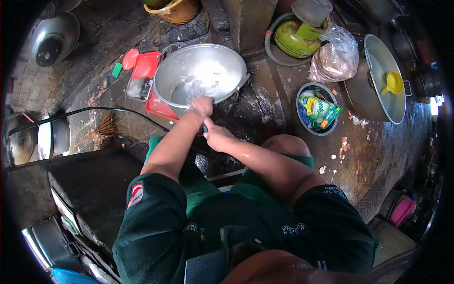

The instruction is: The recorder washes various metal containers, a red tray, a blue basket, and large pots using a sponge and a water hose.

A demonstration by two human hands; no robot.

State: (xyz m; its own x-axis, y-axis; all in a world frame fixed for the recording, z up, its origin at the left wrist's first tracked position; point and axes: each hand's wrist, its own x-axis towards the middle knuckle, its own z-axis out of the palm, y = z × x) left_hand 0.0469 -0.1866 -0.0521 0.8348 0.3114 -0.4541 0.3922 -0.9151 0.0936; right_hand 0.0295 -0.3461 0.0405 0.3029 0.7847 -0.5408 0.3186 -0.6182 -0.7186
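A large aluminium basin point(166, 76) stands tilted in front of me, with bright glare and what looks like splashing water inside. At its near rim is my left hand point(203, 105), fingers curled; what it grips is hidden. Just below, my right hand point(219, 137) is closed around a short dark piece that looks like part of the black hose point(117, 109). This hose comes in from the left and passes behind my left forearm. Beneath the basin's left side lies a red plastic tray point(159, 108).
Left of the basin are a red container point(146, 65), a green sponge point(116, 70) and a stick broom point(105, 127). To the right stand a grey bowl point(302, 117) with a green detergent pouch point(322, 113), a green gas cylinder point(291, 39), and a big pot point(358, 96) with a yellow dipper point(393, 83).
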